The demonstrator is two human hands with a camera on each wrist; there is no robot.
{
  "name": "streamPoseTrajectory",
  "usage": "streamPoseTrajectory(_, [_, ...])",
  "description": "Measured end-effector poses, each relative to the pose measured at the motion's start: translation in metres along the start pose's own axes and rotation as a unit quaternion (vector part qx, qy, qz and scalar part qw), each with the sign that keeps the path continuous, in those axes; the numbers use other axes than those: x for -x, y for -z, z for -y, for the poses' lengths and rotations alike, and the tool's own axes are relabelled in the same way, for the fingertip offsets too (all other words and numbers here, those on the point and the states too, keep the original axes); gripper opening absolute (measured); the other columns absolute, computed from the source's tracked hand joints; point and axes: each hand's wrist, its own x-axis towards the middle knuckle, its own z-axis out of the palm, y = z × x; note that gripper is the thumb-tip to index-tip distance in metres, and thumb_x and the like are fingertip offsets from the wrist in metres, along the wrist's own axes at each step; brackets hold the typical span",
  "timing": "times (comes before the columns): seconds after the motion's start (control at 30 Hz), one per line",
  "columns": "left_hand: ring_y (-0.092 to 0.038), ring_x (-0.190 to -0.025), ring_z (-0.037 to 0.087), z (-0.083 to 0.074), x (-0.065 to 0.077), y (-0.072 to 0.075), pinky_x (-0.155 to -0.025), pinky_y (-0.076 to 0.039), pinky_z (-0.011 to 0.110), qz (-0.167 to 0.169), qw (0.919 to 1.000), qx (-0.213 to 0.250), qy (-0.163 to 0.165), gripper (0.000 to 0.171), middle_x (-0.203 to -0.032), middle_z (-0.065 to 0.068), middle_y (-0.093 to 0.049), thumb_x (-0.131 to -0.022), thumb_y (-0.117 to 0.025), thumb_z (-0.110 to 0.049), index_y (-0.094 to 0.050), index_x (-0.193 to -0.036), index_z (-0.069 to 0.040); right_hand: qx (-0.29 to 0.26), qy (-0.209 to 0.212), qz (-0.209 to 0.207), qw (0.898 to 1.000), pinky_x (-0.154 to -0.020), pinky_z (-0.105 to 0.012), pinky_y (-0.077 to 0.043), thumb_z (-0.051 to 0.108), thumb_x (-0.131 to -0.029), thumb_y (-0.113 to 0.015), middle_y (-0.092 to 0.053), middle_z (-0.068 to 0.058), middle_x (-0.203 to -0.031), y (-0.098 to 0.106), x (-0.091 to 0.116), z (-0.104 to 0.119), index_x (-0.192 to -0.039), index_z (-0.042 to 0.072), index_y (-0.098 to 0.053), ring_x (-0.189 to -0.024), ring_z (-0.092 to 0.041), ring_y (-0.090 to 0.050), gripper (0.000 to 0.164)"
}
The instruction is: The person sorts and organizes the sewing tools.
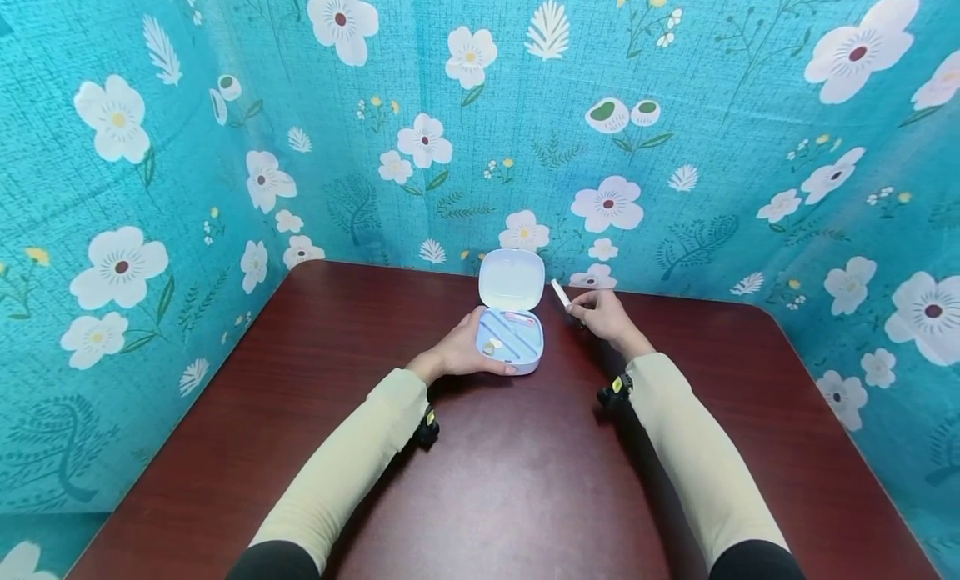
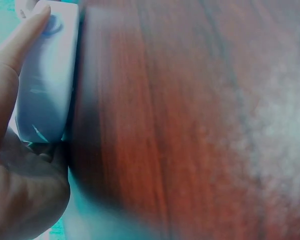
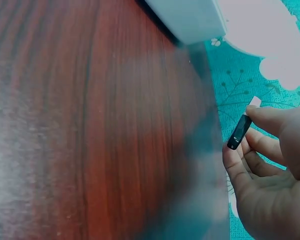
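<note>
A small light-blue hinged case (image 1: 529, 367) stands on the table with its pale lid (image 1: 512, 278) raised. Its inside shows diagonal dividers, a pinkish item (image 1: 520, 318) near the back and small round pieces (image 1: 491, 345) at the front left. My left hand (image 1: 463, 347) grips the case from the left, thumb along the front wall; in the left wrist view the thumb lies over the case's side (image 2: 47, 90). Right of the lid, my right hand (image 1: 603, 315) pinches a slim white stick (image 1: 559, 292) above the table. A glossy black end (image 3: 239, 132) shows on it in the right wrist view.
The dark red-brown wooden table (image 1: 510, 480) reaches back to a turquoise flowered cloth (image 1: 465, 172), which also hangs at both sides. A black wrist camera sits on each forearm, the right one (image 1: 615, 392) close above the table.
</note>
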Motion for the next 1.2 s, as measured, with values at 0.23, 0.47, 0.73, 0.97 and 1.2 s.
streamPoseTrajectory(0.23, [-0.050,-0.117,0.020,-0.002,0.001,0.001,-0.103,-0.043,0.039,0.000,1.0000,-0.004,0.003,0.118,-0.134,0.007,-0.046,-0.064,-0.096,-0.050,-0.027,-0.153,-0.014,-0.021,0.001,0.001,1.000,-0.063,-0.032,-0.048,0.018,-0.101,-0.066,-0.067,-0.015,-0.091,0.000,0.012,0.008,-0.109,-0.004,-0.073,-0.076,-0.023,-0.055,0.025])
streamPoseTrajectory(0.47, [-0.050,-0.117,0.022,-0.003,0.003,0.000,-0.104,-0.042,0.040,-0.002,1.0000,-0.005,0.002,0.117,-0.134,0.007,-0.045,-0.064,-0.096,-0.049,-0.028,-0.152,-0.013,-0.032,0.004,-0.010,0.999,-0.064,-0.031,-0.046,0.019,-0.101,-0.066,-0.066,-0.012,-0.089,-0.002,0.020,0.013,-0.111,-0.003,-0.073,-0.077,-0.022,-0.054,0.024])
streamPoseTrajectory(0.73, [-0.050,-0.117,0.021,0.000,0.000,-0.001,-0.104,-0.043,0.040,-0.002,1.0000,0.002,0.003,0.117,-0.133,0.007,-0.045,-0.063,-0.096,-0.050,-0.028,-0.151,-0.014,-0.043,0.020,-0.011,0.999,-0.066,-0.030,-0.048,0.016,-0.101,-0.065,-0.068,-0.019,-0.098,0.000,0.032,0.015,-0.112,-0.005,-0.072,-0.080,-0.024,-0.056,0.024])
streamPoseTrajectory(0.97, [-0.050,-0.118,0.021,0.001,-0.002,-0.002,-0.103,-0.043,0.040,-0.003,0.9999,-0.006,0.009,0.118,-0.135,0.007,-0.045,-0.064,-0.096,-0.050,-0.026,-0.152,-0.015,-0.044,0.027,-0.005,0.999,-0.068,-0.032,-0.049,0.017,-0.101,-0.067,-0.069,-0.020,-0.100,-0.001,0.041,0.020,-0.112,-0.002,-0.073,-0.082,-0.028,-0.057,0.022])
streamPoseTrajectory(1.2, [-0.050,-0.119,0.021,-0.004,0.002,-0.001,-0.104,-0.042,0.041,0.000,0.9999,-0.003,0.011,0.119,-0.135,0.007,-0.044,-0.065,-0.095,-0.049,-0.025,-0.154,-0.014,-0.041,0.031,0.002,0.999,-0.068,-0.032,-0.049,0.017,-0.100,-0.069,-0.071,-0.017,-0.099,-0.006,0.045,0.024,-0.110,0.000,-0.074,-0.081,-0.026,-0.058,0.021])
